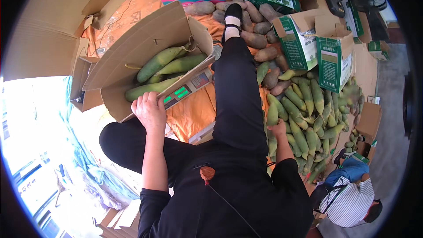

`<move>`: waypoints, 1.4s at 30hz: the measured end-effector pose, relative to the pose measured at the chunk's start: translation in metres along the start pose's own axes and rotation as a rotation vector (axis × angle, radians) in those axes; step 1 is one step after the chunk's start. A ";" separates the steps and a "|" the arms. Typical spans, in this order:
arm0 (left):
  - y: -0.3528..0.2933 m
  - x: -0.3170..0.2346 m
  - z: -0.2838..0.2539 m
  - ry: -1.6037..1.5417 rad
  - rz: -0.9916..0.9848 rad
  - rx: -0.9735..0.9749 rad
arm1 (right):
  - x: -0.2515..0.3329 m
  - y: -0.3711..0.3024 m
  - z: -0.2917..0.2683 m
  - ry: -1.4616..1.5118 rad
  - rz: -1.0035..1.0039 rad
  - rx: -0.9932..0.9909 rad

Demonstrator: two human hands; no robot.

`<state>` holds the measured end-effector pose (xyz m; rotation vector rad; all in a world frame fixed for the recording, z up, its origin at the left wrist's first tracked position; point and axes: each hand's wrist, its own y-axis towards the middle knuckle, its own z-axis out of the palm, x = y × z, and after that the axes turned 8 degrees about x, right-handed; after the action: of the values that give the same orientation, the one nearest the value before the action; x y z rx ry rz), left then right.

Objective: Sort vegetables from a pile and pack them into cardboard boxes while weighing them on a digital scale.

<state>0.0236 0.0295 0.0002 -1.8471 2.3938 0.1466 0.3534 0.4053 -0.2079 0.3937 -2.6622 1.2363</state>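
My left hand (150, 109) is curled over the near edge of an open cardboard box (132, 48). Several long green radishes (158, 64) lie inside that box. Right beside my left hand, a digital scale (187, 90) shows its lit green display along the box's side. On my right, my right hand (277, 129) is closed around a long green radish (272, 117) at the edge of a large heap of radishes (313, 114). Part of its fingers is hidden by that radish.
Reddish-brown oblong roots (254, 39) lie ahead around my outstretched foot (232, 20). Green-and-white cartons (332, 59) stand beyond the heap. Orange sheeting (185, 119) covers the floor. Another person (350, 200) in a striped top is at lower right. A large carton (44, 22) stands far left.
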 end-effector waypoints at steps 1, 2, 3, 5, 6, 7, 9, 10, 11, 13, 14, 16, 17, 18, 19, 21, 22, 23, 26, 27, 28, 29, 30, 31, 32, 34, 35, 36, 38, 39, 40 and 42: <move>0.000 0.000 -0.001 -0.016 0.002 0.003 | 0.010 0.005 -0.007 -0.005 -0.009 -0.005; 0.001 -0.001 -0.002 -0.034 0.008 0.007 | 0.025 0.011 -0.019 -0.002 -0.112 -0.040; 0.001 -0.001 -0.001 -0.034 0.014 0.008 | 0.043 0.016 -0.031 0.004 -0.214 -0.074; 0.000 0.000 0.002 -0.038 0.022 -0.018 | 0.094 0.015 -0.057 0.027 -0.478 -0.158; 0.000 0.001 0.002 -0.037 0.031 -0.037 | 0.127 0.008 -0.071 0.002 -0.565 -0.196; 0.000 0.001 0.003 -0.038 0.035 -0.047 | 0.163 -0.005 -0.086 -0.024 -0.649 -0.238; -0.001 0.002 0.002 -0.043 0.026 -0.059 | 0.241 -0.053 -0.111 -0.056 -0.829 -0.349; -0.002 0.003 0.001 -0.043 0.023 -0.063 | 0.276 -0.075 -0.119 -0.044 -0.912 -0.367; -0.002 0.003 0.002 -0.048 0.027 -0.066 | 0.303 -0.092 -0.127 -0.036 -1.024 -0.388; -0.002 0.003 0.001 -0.050 0.024 -0.064 | 0.356 -0.129 -0.136 -0.034 -1.164 -0.377; -0.003 0.003 0.000 -0.055 0.031 -0.067 | 0.376 -0.143 -0.137 -0.029 -1.246 -0.360; -0.001 0.001 0.001 -0.052 0.019 0.005 | 0.409 -0.169 -0.127 -0.034 -1.426 -0.464; -0.001 0.000 -0.001 -0.045 0.025 -0.008 | 0.425 -0.180 -0.122 -0.083 -1.473 -0.453; -0.001 0.000 0.000 -0.042 0.038 -0.017 | 0.437 -0.189 -0.108 -0.036 -1.520 -0.394; -0.002 0.002 -0.001 -0.008 0.039 -0.017 | 0.448 -0.195 -0.095 -0.053 -1.571 -0.352; -0.001 -0.002 -0.002 -0.023 0.045 -0.024 | 0.460 -0.196 -0.063 -0.086 -1.590 -0.287; -0.001 -0.001 -0.001 -0.026 0.040 -0.043 | 0.464 -0.198 -0.048 -0.182 -1.564 -0.229; -0.002 0.001 0.000 -0.010 0.037 -0.041 | 0.465 -0.204 -0.034 -0.292 -1.536 -0.259; -0.002 0.001 0.004 0.006 0.034 -0.025 | 0.461 -0.189 0.004 -0.435 -1.556 -0.344; -0.002 0.001 0.004 0.001 0.052 -0.021 | 0.458 -0.184 0.013 -0.479 -1.534 -0.362; -0.002 0.000 0.005 0.017 0.063 -0.016 | 0.455 -0.177 0.019 -0.524 -1.511 -0.379; -0.001 0.001 0.005 0.034 0.068 -0.015 | 0.454 -0.175 0.017 -0.525 -1.500 -0.386; -0.001 -0.001 0.005 0.030 0.079 -0.013 | 0.452 -0.173 0.015 -0.507 -1.485 -0.382; -0.001 -0.003 0.005 0.039 0.072 -0.009 | 0.449 -0.170 0.012 -0.490 -1.470 -0.379; -0.003 0.000 0.004 0.055 0.053 -0.006 | 0.448 -0.170 0.007 -0.489 -1.469 -0.378; -0.002 0.003 0.008 0.053 0.065 -0.019 | 0.439 -0.169 -0.022 -0.264 -1.457 -0.316; -0.002 0.004 0.007 0.043 0.067 -0.047 | 0.430 -0.169 -0.041 -0.193 -1.402 -0.299; -0.001 0.002 0.007 0.029 0.075 -0.074 | 0.417 -0.156 -0.054 -0.074 -1.391 -0.366; -0.002 0.000 0.005 0.044 0.081 -0.050 | 0.386 -0.118 -0.078 0.049 -1.285 -0.505; -0.003 0.001 0.005 0.041 0.081 -0.062 | 0.365 -0.102 -0.092 0.154 -1.156 -0.451; -0.004 0.004 0.007 0.041 0.079 -0.073 | 0.344 -0.087 -0.104 0.229 -1.033 -0.376; -0.002 0.001 0.007 0.048 0.084 -0.053 | 0.279 -0.033 -0.119 0.223 -0.848 -0.431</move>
<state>0.0260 0.0289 -0.0067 -1.7916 2.5251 0.1768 0.1052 0.4308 -0.0324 1.0724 -2.0843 0.4079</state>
